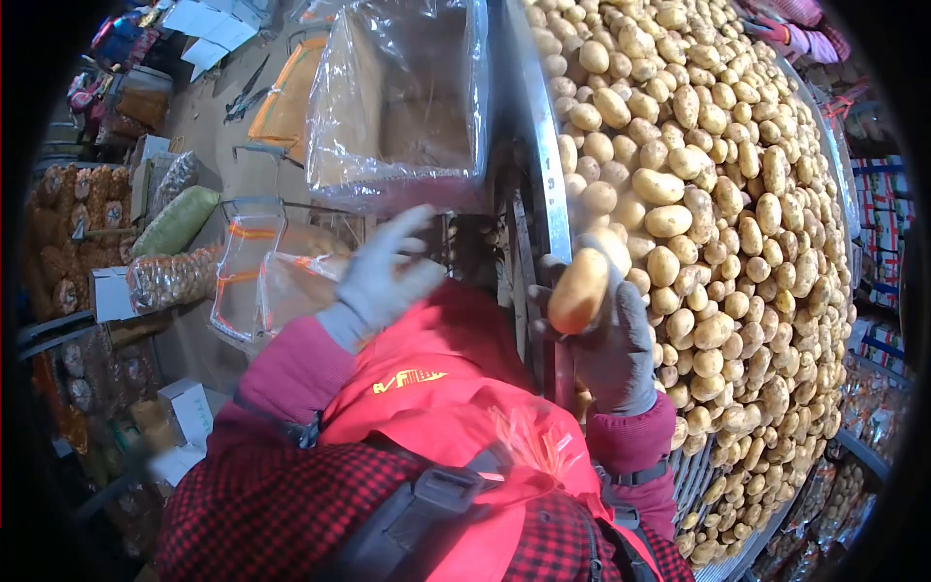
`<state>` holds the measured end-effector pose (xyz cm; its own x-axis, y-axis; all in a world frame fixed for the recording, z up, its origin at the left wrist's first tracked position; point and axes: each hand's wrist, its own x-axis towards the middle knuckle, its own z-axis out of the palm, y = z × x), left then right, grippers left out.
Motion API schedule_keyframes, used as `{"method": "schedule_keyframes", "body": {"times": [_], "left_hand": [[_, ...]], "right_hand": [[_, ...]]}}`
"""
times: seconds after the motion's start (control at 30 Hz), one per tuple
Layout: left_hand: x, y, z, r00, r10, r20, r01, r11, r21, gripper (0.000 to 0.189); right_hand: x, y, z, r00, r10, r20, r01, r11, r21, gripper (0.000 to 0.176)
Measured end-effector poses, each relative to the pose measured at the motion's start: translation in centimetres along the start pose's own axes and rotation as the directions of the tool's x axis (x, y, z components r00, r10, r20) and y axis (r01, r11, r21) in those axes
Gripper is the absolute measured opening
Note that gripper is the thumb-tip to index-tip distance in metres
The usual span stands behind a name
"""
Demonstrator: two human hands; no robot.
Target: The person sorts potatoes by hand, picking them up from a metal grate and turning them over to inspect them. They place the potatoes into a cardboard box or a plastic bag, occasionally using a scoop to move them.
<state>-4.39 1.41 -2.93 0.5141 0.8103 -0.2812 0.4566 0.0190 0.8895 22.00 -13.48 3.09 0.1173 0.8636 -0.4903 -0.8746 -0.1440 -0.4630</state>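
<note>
One large, smooth, tan oval potato (579, 293) lies in the grey-gloved right hand (611, 335), whose fingers curl partway around it, at the near left edge of a metal-rimmed table (548, 165). Another pale potato blurs just behind; whether it is held too, I cannot tell. The table, filling the right side, bears a heap of yellow-brown potatoes (722, 242), too many to count. The grey-gloved left hand (383, 276) is raised left of centre, fingers loosely spread, nothing visible in its grasp. Just beyond it stands one big open container lined with crinkled clear plastic (339, 126), brown inside. Farther left lie one clear bag of small, pale, round produce (175, 278) and one long, plump green bundle (177, 221).
</note>
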Motion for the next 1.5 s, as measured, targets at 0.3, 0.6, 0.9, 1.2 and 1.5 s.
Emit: {"method": "schedule_keyframes", "body": {"times": [0.3,0.6,0.9,1.2,1.5], "left_hand": [[2.5,9.3,8.6,0.851,0.313,0.421,-0.107,0.890,-0.444,0.075],[13.7,17.2,14.2,0.776,0.579,0.250,-0.557,0.815,-0.159,0.060],[16.5,20.9,19.3,0.320,0.833,0.451,-0.947,0.270,0.174,0.058],[22.6,16.4,17.3,0.468,0.705,0.534,-0.833,0.149,0.534,0.063],[28.2,17.2,15.0,0.454,0.840,0.297,-0.729,0.159,0.665,0.053]], "right_hand": [[-1.7,-0.8,-2.5,0.980,-0.024,0.198,0.080,0.957,-0.280,0.058],[-8.5,-11.5,-9.8,0.597,-0.797,0.092,0.379,0.179,-0.908,0.034],[-4.8,-29.8,-18.3,0.420,-0.894,0.157,-0.635,-0.413,-0.653,0.060],[0.2,-38.6,-15.8,0.641,-0.572,-0.511,-0.767,-0.463,-0.445,0.085],[-2.0,-30.9,-15.5,0.732,-0.679,0.055,-0.576,-0.659,-0.484,0.071]]}}
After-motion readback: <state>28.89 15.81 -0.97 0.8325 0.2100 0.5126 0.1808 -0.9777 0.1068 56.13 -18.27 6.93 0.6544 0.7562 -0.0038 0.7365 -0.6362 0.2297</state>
